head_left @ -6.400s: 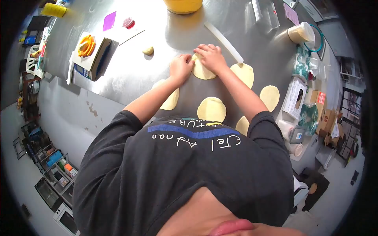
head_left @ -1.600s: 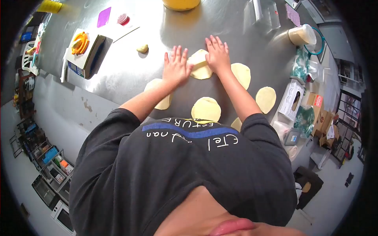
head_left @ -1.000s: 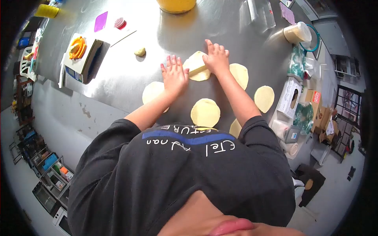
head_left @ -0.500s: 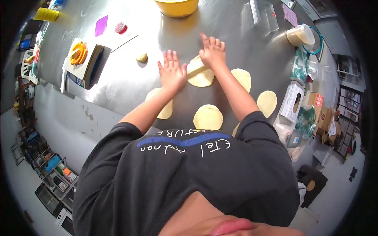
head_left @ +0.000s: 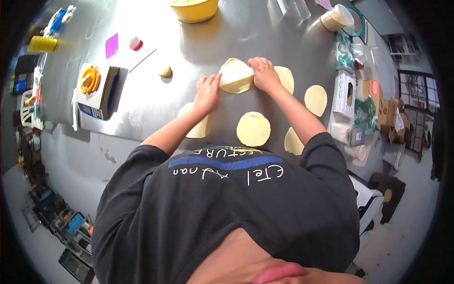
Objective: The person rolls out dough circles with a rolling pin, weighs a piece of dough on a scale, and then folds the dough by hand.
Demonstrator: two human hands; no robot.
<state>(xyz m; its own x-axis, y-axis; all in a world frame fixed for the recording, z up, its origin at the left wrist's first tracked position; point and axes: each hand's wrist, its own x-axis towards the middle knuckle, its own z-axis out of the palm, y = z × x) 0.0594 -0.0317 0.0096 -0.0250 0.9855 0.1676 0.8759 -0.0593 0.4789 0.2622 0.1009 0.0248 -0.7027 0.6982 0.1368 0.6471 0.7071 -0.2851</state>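
A pale rolling pin lies across a flattened dough round on the metal table; its colour nearly blends with the dough. At its left end, my left hand has its fingers curled round it. My right hand is closed over the other end. Both ends are hidden by the hands. More rolled dough rounds lie close by: one just beyond my right hand, one partly under my left forearm, and one near my shirt.
A small dough ball sits left of my hands, near a thin stick. Farther left stands a scale bearing an orange piece. A yellow bowl is at the far edge; boxes and containers line the right side.
My hands have gone from flat, spread fingers on the rolling pin to fingers curled round its ends, and are farther apart. The camera view has shifted slightly.
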